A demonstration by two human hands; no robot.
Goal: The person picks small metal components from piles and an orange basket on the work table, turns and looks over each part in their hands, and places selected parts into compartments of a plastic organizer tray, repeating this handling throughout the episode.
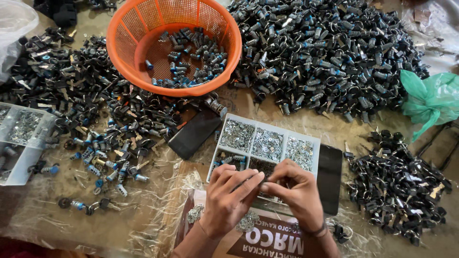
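Both hands meet over the near edge of a white plastic compartment tray (313,143) filled with small silvery metal pieces. Left hand (228,198) is curled, fingertips pinched on a small part too hidden to identify. Right hand (297,188) is likewise curled, fingertips touching those of the left; what it grips cannot be told. Beneath the wrists lies a brown printed cardboard sheet (267,236). Two flat black rectangular slabs (193,134) flank the tray. An orange plastic mesh basket (129,33) holding blue-grey lock cylinders stands beyond. Heaps of black-and-blue lock cylinders (325,52) surround it, and a crumpled green plastic bag (430,98) sits to the right.
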